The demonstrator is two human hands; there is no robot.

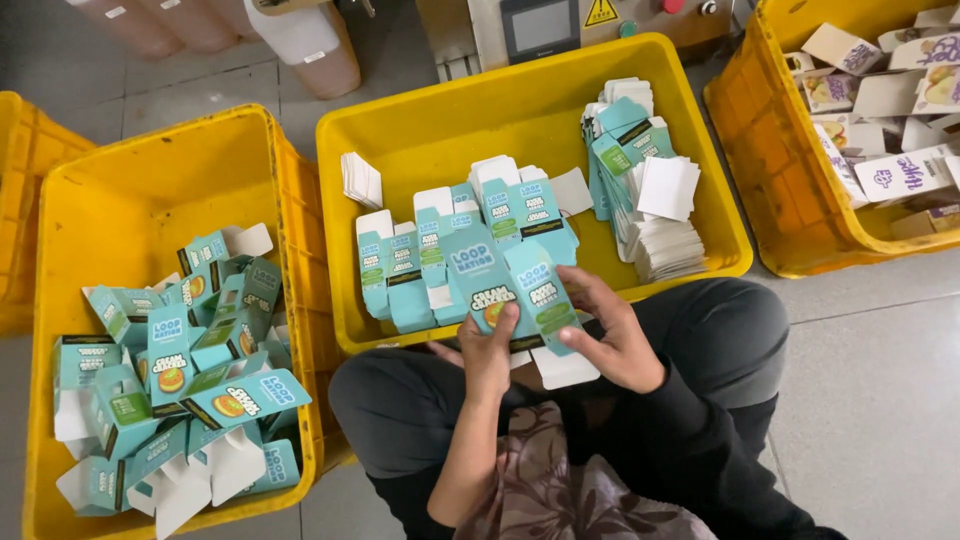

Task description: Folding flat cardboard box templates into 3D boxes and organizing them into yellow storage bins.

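Teal carton [510,290] sits gripped between left hand [487,352] and right hand [615,340].

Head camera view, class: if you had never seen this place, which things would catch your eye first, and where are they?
The bright yellow crates stand out first: the middle crate holds flat teal cartons in stacks, and the left crate holds a loose heap of folded teal cartons. At centre, the left hand and right hand hold one teal carton above the person's lap. A third crate at upper right holds white and purple cartons.
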